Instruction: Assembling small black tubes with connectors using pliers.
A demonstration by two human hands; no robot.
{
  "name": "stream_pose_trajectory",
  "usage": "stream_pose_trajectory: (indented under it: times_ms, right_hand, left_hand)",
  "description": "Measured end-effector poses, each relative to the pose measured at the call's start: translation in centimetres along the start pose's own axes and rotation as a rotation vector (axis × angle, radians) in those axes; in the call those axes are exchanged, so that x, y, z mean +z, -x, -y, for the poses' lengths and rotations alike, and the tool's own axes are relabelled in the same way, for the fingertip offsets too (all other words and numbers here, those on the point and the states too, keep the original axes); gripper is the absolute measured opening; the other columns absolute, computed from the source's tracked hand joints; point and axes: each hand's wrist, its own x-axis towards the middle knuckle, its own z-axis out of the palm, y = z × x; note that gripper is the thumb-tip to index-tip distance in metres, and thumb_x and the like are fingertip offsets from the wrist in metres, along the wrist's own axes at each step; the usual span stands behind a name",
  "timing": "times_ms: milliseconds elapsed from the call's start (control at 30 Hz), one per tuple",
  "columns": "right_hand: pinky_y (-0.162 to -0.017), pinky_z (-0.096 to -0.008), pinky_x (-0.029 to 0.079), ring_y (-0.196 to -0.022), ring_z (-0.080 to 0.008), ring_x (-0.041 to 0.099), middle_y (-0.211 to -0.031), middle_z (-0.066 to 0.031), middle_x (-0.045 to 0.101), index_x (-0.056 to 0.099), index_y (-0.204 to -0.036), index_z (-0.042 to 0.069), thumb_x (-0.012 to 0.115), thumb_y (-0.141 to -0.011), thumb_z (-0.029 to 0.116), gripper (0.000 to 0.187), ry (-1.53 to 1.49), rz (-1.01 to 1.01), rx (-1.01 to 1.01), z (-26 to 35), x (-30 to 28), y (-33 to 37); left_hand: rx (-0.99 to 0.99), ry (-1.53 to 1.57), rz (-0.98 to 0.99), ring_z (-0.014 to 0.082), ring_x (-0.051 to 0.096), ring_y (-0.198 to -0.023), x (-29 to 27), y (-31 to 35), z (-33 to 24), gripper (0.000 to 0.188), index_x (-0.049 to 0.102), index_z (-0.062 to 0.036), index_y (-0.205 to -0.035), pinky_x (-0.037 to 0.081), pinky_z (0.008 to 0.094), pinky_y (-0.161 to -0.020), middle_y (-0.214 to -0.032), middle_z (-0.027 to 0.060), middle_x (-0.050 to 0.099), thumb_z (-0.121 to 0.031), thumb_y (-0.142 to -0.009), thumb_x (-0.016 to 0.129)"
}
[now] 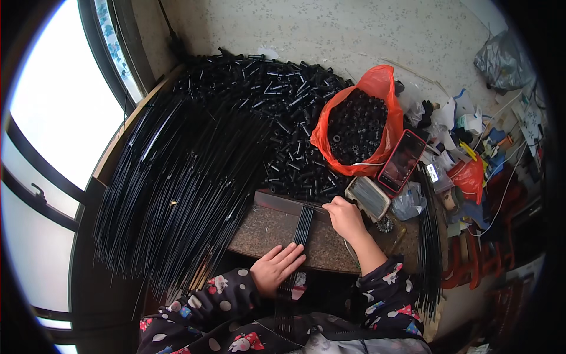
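My left hand [277, 269] lies flat at the table's front edge, fingers stretched over the near part of a narrow row of thin black rods [304, 225]. The rods run side by side across the brown speckled tabletop [259, 229] and down toward my lap. Beyond them stands a long dark strip [283, 202], low and straight-edged, which the rods' far ends meet. My right hand [346, 218] is closed in a pinch just right of those far ends. What its fingers hold is too small to make out.
A big bundle of long black rods [177, 194] spreads on the left. Behind lies a heap of short black tubular parts [283, 88]. A red plastic bag [321, 133] holds small black pieces. Right of it are a phone [402, 162], a tray [368, 199] and a clear bag [409, 202].
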Motion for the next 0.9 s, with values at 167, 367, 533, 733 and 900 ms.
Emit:
stream_pose_trajectory:
  times_ms: [167,367,533,733,900]
  right_hand:
    - [-0.063,-0.039,0.047,-0.073,-0.0322,0.058,-0.079,-0.0103,0.057,0.065,-0.085,0.007,0.055,-0.078,0.005,0.012,0.031,0.007,0.07,0.7,-0.1,-0.2]
    - [-0.064,-0.0408,0.047,-0.075,-0.0312,0.058,-0.079,-0.0092,0.056,0.061,-0.083,0.007,0.054,-0.075,0.006,0.011,0.073,0.077,-0.001,0.6,0.7,-1.6]
    - [-0.068,-0.0339,0.039,-0.078,-0.0219,0.051,-0.075,-0.0027,0.052,0.06,-0.08,0.007,0.06,-0.071,0.012,0.011,0.34,-0.086,-0.401,-1.9,-2.8,-0.3]
    - [-0.063,-0.0347,0.044,-0.072,-0.0233,0.054,-0.076,-0.0054,0.051,0.064,-0.087,0.008,0.055,-0.071,0.005,0.018,0.284,-0.063,-0.349,-1.9,-1.3,0.5]
    - [-0.062,-0.0347,0.046,-0.073,-0.0234,0.056,-0.075,-0.0055,0.052,0.064,-0.087,0.009,0.055,-0.075,0.006,0.016,0.118,-0.007,-0.305,-0.9,-0.6,-1.1]
  left_hand:
    - [0.007,-0.009,0.006,0.0294,0.026,-0.131,0.4,0.0,0.2,0.085,0.026,-0.0017,-0.136,0.023,0.0419,-0.104,-0.142,0.0173,0.024,-0.03,-0.063,0.06]
    - [0.015,0.011,-0.008,0.0295,0.025,-0.131,0.2,0.0,0.1,0.087,0.025,-0.0015,-0.136,0.022,0.0415,-0.104,-0.142,0.0174,0.023,-0.033,-0.063,0.06]
    - [0.013,0.006,-0.02,0.0298,0.026,-0.131,0.3,-0.1,0.3,0.088,0.025,-0.0011,-0.136,0.023,0.0414,-0.104,-0.142,0.0173,0.024,-0.035,-0.063,0.061]
    - [0.029,0.013,-0.036,0.0299,0.026,-0.131,0.3,0.3,0.5,0.088,0.025,-0.0007,-0.136,0.024,0.0413,-0.104,-0.142,0.0176,0.024,-0.034,-0.062,0.062]
    - [0.033,-0.042,-0.036,0.0304,0.027,-0.13,0.8,0.5,0.5,0.09,0.026,-0.0005,-0.135,0.025,0.0421,-0.103,-0.142,0.0176,0.025,-0.04,-0.062,0.062]
